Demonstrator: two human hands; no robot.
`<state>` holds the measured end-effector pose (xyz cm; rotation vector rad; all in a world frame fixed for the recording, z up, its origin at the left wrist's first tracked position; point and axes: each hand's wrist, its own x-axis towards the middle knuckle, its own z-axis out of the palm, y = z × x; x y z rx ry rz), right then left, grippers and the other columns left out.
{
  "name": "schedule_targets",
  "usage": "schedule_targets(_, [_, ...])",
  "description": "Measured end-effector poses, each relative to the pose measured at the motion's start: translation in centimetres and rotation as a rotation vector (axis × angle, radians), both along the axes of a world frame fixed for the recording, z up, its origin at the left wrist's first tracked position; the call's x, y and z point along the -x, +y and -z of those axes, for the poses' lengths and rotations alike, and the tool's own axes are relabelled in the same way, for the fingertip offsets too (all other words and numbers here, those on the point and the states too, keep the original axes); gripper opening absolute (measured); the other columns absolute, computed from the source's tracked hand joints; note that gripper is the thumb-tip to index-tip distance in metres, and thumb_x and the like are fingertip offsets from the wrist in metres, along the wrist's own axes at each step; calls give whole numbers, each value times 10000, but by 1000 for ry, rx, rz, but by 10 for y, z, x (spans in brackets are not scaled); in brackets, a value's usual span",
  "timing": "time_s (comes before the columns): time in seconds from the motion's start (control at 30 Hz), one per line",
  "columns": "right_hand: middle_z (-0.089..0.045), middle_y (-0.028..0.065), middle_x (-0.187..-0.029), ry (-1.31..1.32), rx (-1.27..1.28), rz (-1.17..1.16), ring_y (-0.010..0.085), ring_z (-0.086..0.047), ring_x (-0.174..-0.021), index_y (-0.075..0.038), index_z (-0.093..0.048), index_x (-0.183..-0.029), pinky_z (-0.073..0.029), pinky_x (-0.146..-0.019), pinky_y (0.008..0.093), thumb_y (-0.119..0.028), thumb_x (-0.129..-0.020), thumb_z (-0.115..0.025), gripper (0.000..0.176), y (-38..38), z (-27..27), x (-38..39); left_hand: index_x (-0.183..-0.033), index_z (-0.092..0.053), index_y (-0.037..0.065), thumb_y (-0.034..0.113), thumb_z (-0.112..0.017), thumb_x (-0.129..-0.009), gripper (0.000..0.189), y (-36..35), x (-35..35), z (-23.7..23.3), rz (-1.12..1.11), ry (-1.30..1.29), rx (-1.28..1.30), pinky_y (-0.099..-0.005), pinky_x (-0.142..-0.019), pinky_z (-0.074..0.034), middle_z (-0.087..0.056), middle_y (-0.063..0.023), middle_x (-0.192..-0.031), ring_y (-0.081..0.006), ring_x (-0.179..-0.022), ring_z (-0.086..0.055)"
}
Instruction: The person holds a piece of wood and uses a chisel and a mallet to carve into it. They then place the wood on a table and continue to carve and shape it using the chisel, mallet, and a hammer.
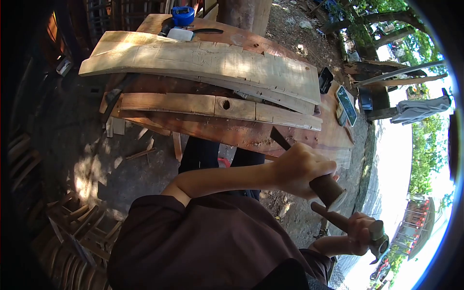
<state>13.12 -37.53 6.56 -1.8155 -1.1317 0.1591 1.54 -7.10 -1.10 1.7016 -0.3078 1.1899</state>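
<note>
My left hand point(302, 169) is wrapped round a chisel, its dark flat blade point(280, 138) pointing up and left over the bench edge and its thick wooden handle point(328, 191) sticking out below the fist. Lower right, my right hand point(360, 234) grips a hammer point(379, 238) close to its metal head, the wooden handle reaching up and left toward the chisel's butt without clearly touching it. A narrow curved wooden piece point(169, 103) with pencil lines and one dark round hole point(225, 104) lies on the bench, left of the blade. Behind it rest wider pale boards point(193, 58).
The reddish wooden bench point(203, 129) carries wood chips, a phone point(346, 105) at its right end and a blue tape measure point(183, 16) at the back. Wooden chair frames point(79, 234) stand lower left. A grey cloth point(421, 109) hangs at right.
</note>
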Motion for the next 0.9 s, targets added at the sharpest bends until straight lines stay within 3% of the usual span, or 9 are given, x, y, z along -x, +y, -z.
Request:
schedule_targets(0.1, [-480,9,-508,245,-177,85,53,-353,-378,-21,-498,-714,-337,-425,263,-89,-873,-417,191,-29,13,-16,-708,-521,79,196,-659,-711,181,-10,13,1,142,-19,37,-356,-437,-433,-530,-62,-560,-244,-483,-573])
schedule_targets(0.13, [-447,-7,-491,-225,-68,309,46,-313,-374,13,-521,-725,-298,-409,265,-89,-878,-443,200,-25,42,-25,-705,-515,75,192,-649,-730,180,-12,17,2,194,-76,41,-359,-425,-426,-525,-63,-561,-247,-471,-563])
schedule_targets(0.17, [-447,-7,-491,-222,-72,313,46,-313,-374,13,-521,-725,-298,-409,265,-89,-878,-443,200,71,14,17,-678,-493,73,180,-656,-731,202,-13,23,-1,188,-110,-9,-345,-416,-420,-504,-48,-551,-233,-435,-532])
schedule_targets(0.2, [-421,-11,-525,-97,335,430,57,-346,-440,38,-524,-738,-303,-428,256,-107,-872,-512,197,98,-25,44,-678,-493,73,180,-656,-731,202,-13,30,-3,195,-107,-17,-345,-416,-420,-504,-48,-551,-233,-435,-532])
schedule_targets(0.27, [-392,-18,-552,-147,512,681,50,-366,-499,28,-527,-733,-309,-445,244,-159,-835,-613,230,136,-17,40,-664,-489,66,116,-666,-714,190,-9,45,-8,147,-226,-89,-317,-390,-406,-489,-43,-552,-216,-412,-500])
schedule_targets(0.33, [-613,43,-650,509,194,644,70,-433,-473,15,-571,-699,-371,-473,220,-150,-702,-687,202,135,23,-9,-644,-497,60,52,-676,-693,185,0,59,-10,190,-246,-8,-299,-369,-390,-471,-37,-541,-193,-396,-481])
schedule_targets(0.4, [-585,68,-615,-158,546,378,86,-466,-512,10,-596,-735,-405,-525,248,-120,-684,-677,161,121,49,-43,-629,-503,42,25,-674,-691,183,13,82,-18,224,-235,63,-286,-356,-387,-471,-40,-521,-174,-382,-481])
schedule_targets(0.73, [-561,85,-688,-157,444,221,168,-542,-618,-37,-555,-990,-430,-595,295,-36,-691,-629,308,134,86,-87,-699,-400,61,124,-546,-826,203,56,160,-2,-259,-285,203,-209,-383,-400,-456,6,-458,-101,-349,-438])
schedule_targets(0.9, [-478,141,-1103,-292,537,81,304,-512,-973,10,-523,-1069,-401,-854,338,-5,-719,-620,364,133,81,-96,-687,-401,68,104,-534,-836,203,53,150,-2,-302,-329,256,-203,-367,-357,-420,17,-457,-85,-337,-388])
